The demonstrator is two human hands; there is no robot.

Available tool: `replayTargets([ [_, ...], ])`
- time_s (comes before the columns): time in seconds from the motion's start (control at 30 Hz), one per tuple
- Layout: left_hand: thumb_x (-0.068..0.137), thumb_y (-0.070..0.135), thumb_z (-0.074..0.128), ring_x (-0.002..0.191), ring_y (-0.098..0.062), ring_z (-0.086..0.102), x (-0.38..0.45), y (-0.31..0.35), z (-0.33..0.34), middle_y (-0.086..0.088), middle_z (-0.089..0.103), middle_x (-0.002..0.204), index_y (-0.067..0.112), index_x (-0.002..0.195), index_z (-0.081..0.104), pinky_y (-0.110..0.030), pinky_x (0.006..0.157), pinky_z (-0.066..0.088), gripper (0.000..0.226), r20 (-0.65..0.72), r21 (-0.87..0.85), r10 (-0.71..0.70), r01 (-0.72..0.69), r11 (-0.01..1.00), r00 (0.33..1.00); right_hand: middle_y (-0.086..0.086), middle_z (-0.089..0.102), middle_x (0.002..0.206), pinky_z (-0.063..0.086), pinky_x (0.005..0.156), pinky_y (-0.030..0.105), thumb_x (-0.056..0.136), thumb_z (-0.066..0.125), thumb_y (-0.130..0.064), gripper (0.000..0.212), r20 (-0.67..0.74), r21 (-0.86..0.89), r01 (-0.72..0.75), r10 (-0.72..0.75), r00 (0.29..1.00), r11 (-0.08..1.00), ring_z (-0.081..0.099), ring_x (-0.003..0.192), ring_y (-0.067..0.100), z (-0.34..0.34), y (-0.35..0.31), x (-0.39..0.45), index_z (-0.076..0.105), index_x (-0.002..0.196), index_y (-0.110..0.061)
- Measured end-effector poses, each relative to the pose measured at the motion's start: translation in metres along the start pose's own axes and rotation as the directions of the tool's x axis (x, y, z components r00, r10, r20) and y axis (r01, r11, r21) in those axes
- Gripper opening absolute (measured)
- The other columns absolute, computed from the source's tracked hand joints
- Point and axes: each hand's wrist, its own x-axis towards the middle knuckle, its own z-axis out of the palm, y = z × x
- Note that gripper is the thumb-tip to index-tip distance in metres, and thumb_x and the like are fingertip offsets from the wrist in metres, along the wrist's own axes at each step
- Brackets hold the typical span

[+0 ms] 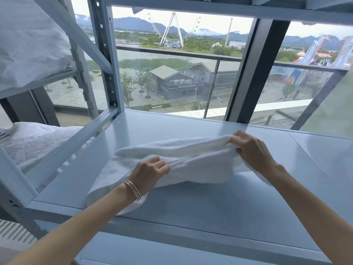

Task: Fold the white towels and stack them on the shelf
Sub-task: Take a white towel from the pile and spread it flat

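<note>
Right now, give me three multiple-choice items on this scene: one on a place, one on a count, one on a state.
1. Where does the towel lie?
A. On the shelf
B. On the floor
C. Over the window rail

2. How many hands grip the towel?
A. None
B. One
C. Two

3. What state is the towel in?
A. Folded square
B. Bunched, part lifted
C. Rolled tight

Answers:
1 A, its left end rests on the shelf board.
2 C, the left hand and right hand both pinch its upper edge.
3 B, the cloth sags in loose folds and the right part hangs clear of the board.
</note>
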Motion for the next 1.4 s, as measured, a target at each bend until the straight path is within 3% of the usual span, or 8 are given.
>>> replayTargets([
  [0.17,0.067,0.002,0.057,0.055,-0.019,0.055,0.008,-0.025,-0.011,0.004,0.053,0.057,0.018,0.061,0.055,-0.022,0.034,0.041,0.018,0.096,0.026,-0.071,0.068,0.997,0.993,0.009,0.062,0.095,0.05,0.054,0.036,0.076,0.062,0.007,0.029,-0.012,-0.085,-0.075,0.074,0.997,0.994,0.063,0.068,0.034,-0.007,0.019,-0.016,0.067,0.097,-0.012],
  [0.3,0.077,0.005,0.059,0.09,-0.02,0.06,0.037,-0.003,-0.002,0.006,0.058,0.096,0.025,0.091,0.061,-0.025,0.058,0.037,0.025,0.421,0.127,-0.251,0.217,0.968,0.872,0.003,0.053,0.116,0.049,0.073,0.034,0.087,0.044,-0.004,0.038,0.442,-0.241,-0.11,0.21,0.872,0.964,0.058,0.096,0.028,0.011,0.018,-0.024,0.061,0.113,-0.024],
  [0.57,0.049,0.048,0.079,0.079,-0.013,0.063,0.056,0.085,0.035,0.009,0.065,0.088,0.029,0.083,0.07,-0.019,0.066,0.049,0.04,0.241,-0.062,0.186,-0.177,0.982,0.952,0.004,0.063,0.096,0.05,0.058,0.034,0.054,0.08,0.0,0.047,0.066,-0.195,0.017,-0.004,0.998,0.981,0.063,0.079,0.028,0.012,-0.007,-0.062,0.069,0.094,-0.021],
  [0.7,0.04,0.045,0.078,0.072,-0.016,0.061,0.067,0.108,0.058,0.005,0.063,0.08,0.021,0.088,0.069,-0.019,0.063,0.049,0.055,0.302,-0.006,0.116,-0.12,0.993,0.946,0.0,0.063,0.104,0.049,0.05,0.034,0.039,0.09,-0.022,0.084,0.302,-0.333,-0.055,0.161,0.939,0.941,0.064,0.078,0.026,0.018,0.004,-0.083,0.062,0.117,-0.035],
  [0.83,0.037,0.017,0.079,0.054,-0.015,0.056,0.076,0.117,0.059,0.005,0.055,0.06,0.023,0.059,0.059,-0.018,0.052,0.043,0.031,0.296,-0.079,0.142,-0.124,0.989,0.945,-0.006,0.034,0.141,0.043,0.082,0.035,0.098,0.041,-0.03,0.05,0.602,-0.417,-0.094,0.352,0.716,0.904,0.046,0.116,0.024,0.018,0.026,-0.092,0.024,0.142,-0.046],
  [1.1,0.07,0.028,0.044,0.067,-0.013,0.061,0.062,0.166,0.049,0.013,0.063,0.077,0.031,0.077,0.068,-0.017,0.053,0.047,0.025,0.185,-0.479,0.242,-0.127,0.868,0.952,0.003,0.017,0.149,0.036,0.095,0.043,0.096,0.038,-0.013,0.066,0.581,-0.503,-0.142,0.455,0.675,0.853,0.025,0.132,0.032,0.02,0.057,-0.072,0.012,0.142,-0.052],
  [1.3,0.059,0.02,0.064,0.059,-0.016,0.061,0.079,0.195,0.064,0.01,0.062,0.071,0.03,0.071,0.069,-0.019,0.04,0.045,0.016,0.228,-0.48,0.126,-0.001,0.877,0.965,0.004,0.055,0.131,0.048,0.087,0.034,0.089,0.053,-0.007,0.032,0.273,0.055,-0.162,0.142,0.952,0.985,0.052,0.118,0.026,-0.003,0.06,-0.108,0.068,0.11,-0.025],
  [1.4,0.058,0.018,0.063,0.058,-0.014,0.062,0.091,0.215,0.069,0.011,0.065,0.075,0.03,0.071,0.069,-0.015,0.04,0.042,0.019,0.223,-0.494,0.094,0.03,0.869,0.97,0.002,0.067,0.11,0.05,0.078,0.031,0.09,0.053,-0.016,0.021,0.282,0.24,0.01,-0.08,0.956,0.971,0.063,0.101,0.022,-0.009,0.046,-0.125,0.071,0.101,-0.015],
])
